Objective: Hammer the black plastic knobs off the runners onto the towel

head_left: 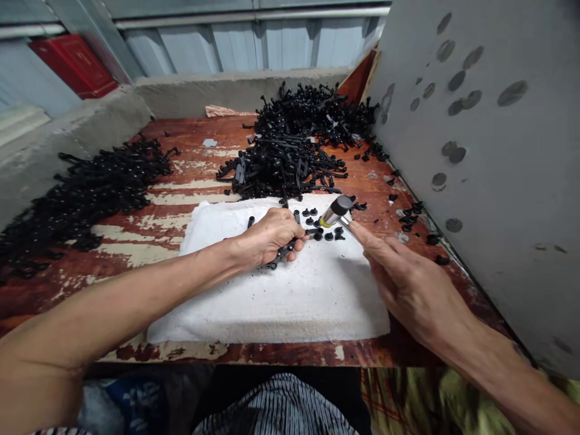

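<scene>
My left hand [277, 234] is closed around several black plastic parts [281, 254] with round ends, over the white cloth [290, 302]. The parts poke out below and beside its fingers. My right hand [399, 272] grips the handle of a small mallet [338, 210] with a black face and a yellow-edged end. The mallet's head hangs just right of my left fingertips, over or close to a cluster of small round black caps [328, 236]. Whether the mallet touches anything there I cannot tell.
Behind the cloth rises a large heap of black parts [276, 163]. Another long pile [99, 193] lies at the left. Loose black pieces [410, 217] lie along the grey panel [471, 157] on the right. A red box [75, 65] rests on the ledge at the back left.
</scene>
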Tool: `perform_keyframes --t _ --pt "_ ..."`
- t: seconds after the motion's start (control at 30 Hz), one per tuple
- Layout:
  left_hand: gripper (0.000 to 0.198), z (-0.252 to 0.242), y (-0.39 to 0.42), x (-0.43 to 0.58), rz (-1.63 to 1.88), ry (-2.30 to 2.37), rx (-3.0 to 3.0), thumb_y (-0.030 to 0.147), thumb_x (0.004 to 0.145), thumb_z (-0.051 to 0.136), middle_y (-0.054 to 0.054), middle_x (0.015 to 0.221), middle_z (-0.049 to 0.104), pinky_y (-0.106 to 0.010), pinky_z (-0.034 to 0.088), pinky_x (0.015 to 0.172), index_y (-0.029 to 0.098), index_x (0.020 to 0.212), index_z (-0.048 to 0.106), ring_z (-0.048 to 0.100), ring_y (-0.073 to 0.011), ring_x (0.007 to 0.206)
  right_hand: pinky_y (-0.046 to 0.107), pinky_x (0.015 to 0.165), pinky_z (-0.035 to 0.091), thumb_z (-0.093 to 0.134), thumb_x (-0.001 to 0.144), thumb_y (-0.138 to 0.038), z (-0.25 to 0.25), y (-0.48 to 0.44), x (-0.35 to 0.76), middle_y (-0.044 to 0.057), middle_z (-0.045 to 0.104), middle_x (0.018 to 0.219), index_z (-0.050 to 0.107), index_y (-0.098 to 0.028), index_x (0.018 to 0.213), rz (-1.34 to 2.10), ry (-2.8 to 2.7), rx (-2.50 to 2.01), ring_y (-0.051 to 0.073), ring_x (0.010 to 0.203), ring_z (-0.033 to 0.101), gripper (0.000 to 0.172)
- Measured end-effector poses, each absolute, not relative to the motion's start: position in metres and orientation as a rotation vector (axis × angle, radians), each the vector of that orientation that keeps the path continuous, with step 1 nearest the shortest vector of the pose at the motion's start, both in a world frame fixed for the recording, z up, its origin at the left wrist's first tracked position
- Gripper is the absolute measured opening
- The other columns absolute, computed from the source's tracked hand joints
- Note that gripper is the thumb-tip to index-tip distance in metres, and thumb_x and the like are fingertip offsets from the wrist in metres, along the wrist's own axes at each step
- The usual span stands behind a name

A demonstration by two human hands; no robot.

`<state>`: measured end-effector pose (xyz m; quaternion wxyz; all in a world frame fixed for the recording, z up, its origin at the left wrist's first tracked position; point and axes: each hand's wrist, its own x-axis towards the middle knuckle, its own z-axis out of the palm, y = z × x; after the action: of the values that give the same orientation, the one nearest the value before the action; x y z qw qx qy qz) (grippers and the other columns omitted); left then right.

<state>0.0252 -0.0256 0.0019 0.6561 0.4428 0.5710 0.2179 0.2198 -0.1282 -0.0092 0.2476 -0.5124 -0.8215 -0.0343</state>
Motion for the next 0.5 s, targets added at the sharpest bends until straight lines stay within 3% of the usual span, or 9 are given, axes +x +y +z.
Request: perform_keyframes --t 0.13,0.27,0.33,0.47,0.5 --pt "0.025 0.0 -0.025 0.024 0.465 1.29 1.013 0.0 0.08 0.05 -0.001 0.05 0.05 -0.022 0.027 0.031 0.018 0.069 0.037 0.04 -0.0104 0.034 0.023 0.076 0.055 0.045 0.092 -0.004 0.0 -0.136 0.213 0.01 0.059 0.127 0.038 -0.018 0.148 -0.124 -2.06 -1.281 0.015 0.098 0.063 0.058" --pt "0.025 -0.001 -0.024 0.023 0.492 1.274 0.996 -0.002 0.078 0.05 -0.003 0.058 0.056 -0.022 0.029 0.032 0.017 0.07 0.037 0.043 -0.0094 0.038 0.024 0.049 0.051 0.041 0.093 -0.008 -0.008 -0.134 0.213 0.011 0.065 0.096 0.047 -0.011 0.142 -0.138 -2.193 -1.349 0.016 0.066 0.062 0.049" --pt "0.025 -0.002 -0.024 0.022 0.501 1.27 0.987 -0.003 0.077 0.051 -0.004 0.061 0.057 -0.022 0.03 0.033 0.017 0.07 0.037 0.044 -0.0088 0.038 0.027 0.045 0.049 0.039 0.094 -0.012 -0.012 -0.133 0.215 0.012 0.064 0.088 0.051 -0.006 0.136 -0.076 -2.271 -1.384 0.017 0.06 0.06 0.045" --pt "0.025 -0.003 -0.023 0.021 0.465 1.268 1.004 0.001 0.08 0.051 -0.002 0.053 0.053 -0.023 0.028 0.032 0.019 0.07 0.036 0.041 -0.0103 0.035 0.027 0.078 0.056 0.046 0.093 -0.007 -0.008 -0.135 0.214 0.01 0.061 0.121 0.035 -0.021 0.15 -0.052 -2.036 -1.321 0.016 0.092 0.063 0.059" --pt "0.025 -0.003 -0.024 0.021 0.463 1.265 1.004 0.001 0.08 0.051 -0.002 0.053 0.053 -0.023 0.028 0.032 0.019 0.07 0.036 0.042 -0.0105 0.035 0.027 0.078 0.056 0.047 0.092 -0.006 -0.007 -0.135 0.214 0.009 0.06 0.124 0.033 -0.024 0.151 -0.074 -2.024 -1.326 0.016 0.094 0.063 0.063"
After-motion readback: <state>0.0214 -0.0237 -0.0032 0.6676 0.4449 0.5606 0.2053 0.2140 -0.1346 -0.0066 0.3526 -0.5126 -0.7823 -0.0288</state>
